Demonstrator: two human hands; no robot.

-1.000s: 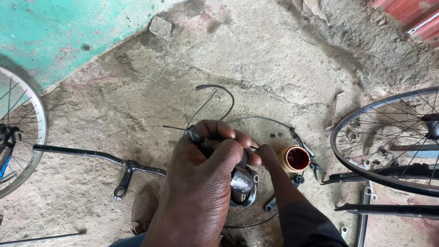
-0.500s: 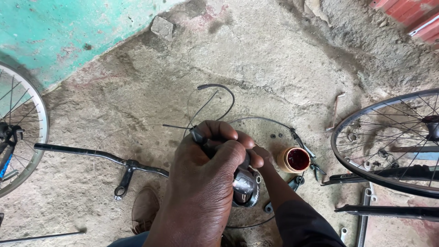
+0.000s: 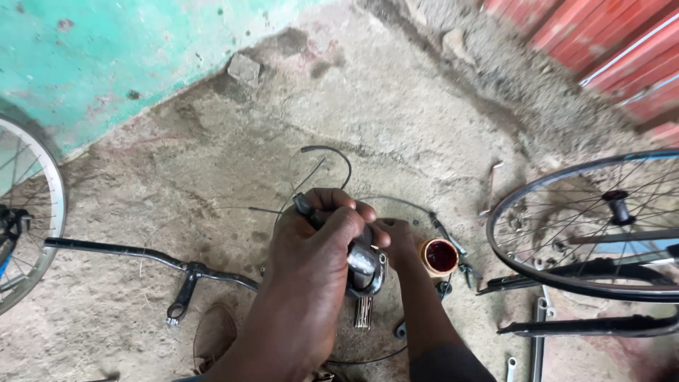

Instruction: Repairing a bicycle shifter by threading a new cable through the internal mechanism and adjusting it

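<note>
Here, just below the middle of the frame, the left hand wraps over a shiny, rounded metal bicycle part, its fingers curled together and clamped on a dark stubby lever end that pokes out above the knuckles. The metal part sits under the palm, showing only at the hand's right edge. The right hand lies just beside it on the right, fingers bent against the same part; whether they grip it or merely steady it cannot be told. Touching the right hand's far side stands a small round orange tub with dark red contents, open and without a readable label. A thin black cable loops over the dusty concrete floor above the hands. A black handlebar lies at lower left. A spoked wheel fills the right edge, another wheel the left edge. A turquoise wall occupies the upper left, red slats the upper right.
</note>
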